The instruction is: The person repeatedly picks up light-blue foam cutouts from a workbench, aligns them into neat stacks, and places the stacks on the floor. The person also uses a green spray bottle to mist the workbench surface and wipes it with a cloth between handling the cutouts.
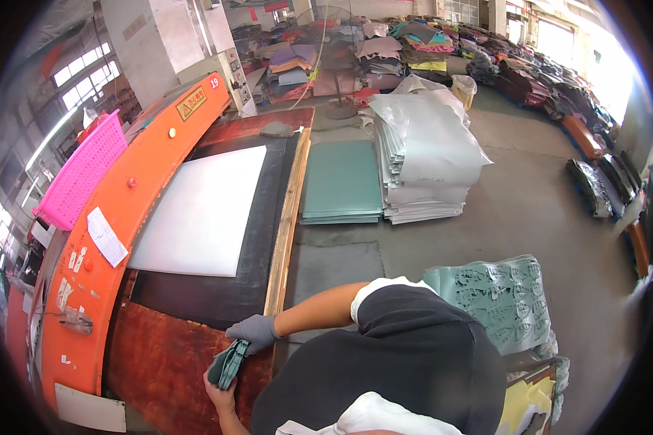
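Observation:
Low in the head view, both my hands meet at a small stack of dark green cut pieces point(230, 364), narrow and layered. My bare left hand point(220, 396) is closed around its lower end. My right hand point(257, 333), in a grey glove, grips the upper end, its fingertips partly hidden. The stack is held tilted above the reddish-brown worn board point(174, 362) of the machine table. Beyond my hands, a white rectangular board point(203, 210) lies on a black mat point(218, 297).
An orange machine beam point(149, 156) spans the table's left, with a pink basket point(83, 174) behind. A wooden strip point(289, 232) edges the table. Right of it stand green sheets point(342, 177), a tall grey sheet stack point(435, 152) and green sheets with cut-out shapes point(493, 301).

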{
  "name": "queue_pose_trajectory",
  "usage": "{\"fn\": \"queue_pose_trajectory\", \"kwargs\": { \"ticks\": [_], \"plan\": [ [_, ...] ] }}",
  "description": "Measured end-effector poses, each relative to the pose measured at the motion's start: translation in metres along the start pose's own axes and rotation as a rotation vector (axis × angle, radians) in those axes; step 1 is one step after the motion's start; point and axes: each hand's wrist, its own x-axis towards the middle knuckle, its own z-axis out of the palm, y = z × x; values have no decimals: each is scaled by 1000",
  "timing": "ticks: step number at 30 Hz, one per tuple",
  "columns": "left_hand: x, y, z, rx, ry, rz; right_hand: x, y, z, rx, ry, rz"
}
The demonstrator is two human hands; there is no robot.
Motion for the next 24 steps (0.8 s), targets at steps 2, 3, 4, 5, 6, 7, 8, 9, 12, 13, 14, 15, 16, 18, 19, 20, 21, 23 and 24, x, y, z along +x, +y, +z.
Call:
{"fn": "queue_pose_trajectory", "kwargs": {
  "ticks": [2, 3, 4, 5, 6, 7, 8, 9, 12, 13, 14, 15, 16, 18, 19, 20, 21, 23, 24],
  "plan": [
    [0, 2, 0, 29, 25, -32, 1, 1, 0, 16, 46, -13],
    [2, 6, -1, 70, 40, -84, 3, 0, -1, -1, 14, 10],
    [3, 11, -5, 138, 41, -213, 5, 0, -2, -27, -7, 46],
    [3, 18, -7, -9, 91, -131, 7, -1, -4, -34, 28, 31],
    [4, 24, -12, -53, 67, -95, 9, -1, -5, -20, 61, -30],
    [3, 30, -18, -66, 29, -89, 10, -1, -5, -15, 95, -74],
    [1, 35, -21, -109, 11, -33, 10, 0, -5, 17, 186, -174],
    [0, 36, -20, -220, 4, -65, 10, 2, -4, 3, 231, -255],
    [-2, 35, -18, -138, -217, -338, 6, 8, 1, -149, -130, 7],
    [-2, 33, -19, -158, -226, -454, 5, 11, 2, -93, -92, 4],
    [-3, 31, -21, -236, -270, -454, 4, 13, 4, -93, -71, -25],
    [-2, 30, -23, -311, -332, -481, 4, 15, 4, -113, -84, -13],
    [-3, 30, -26, -394, -375, -500, 6, 16, 3, -139, -94, 5],
    [-5, 34, -28, -622, -554, -542, 8, 13, -1, -139, -99, -37],
    [-6, 37, -26, -810, -564, -532, 10, 10, -5, -163, -135, -38],
    [-10, 42, -23, -970, -564, -534, 12, 6, -9, -187, -170, -38],
    [-9, 45, -20, -1011, -624, -553, 12, 0, -13, -215, -174, -74],
    [-14, 49, -6, -1199, -596, -500, 12, -11, -21, -268, -167, -221],
    [-13, 51, -2, -1291, -574, -508, 12, -17, -25, -288, -161, -299]
  ]
}}
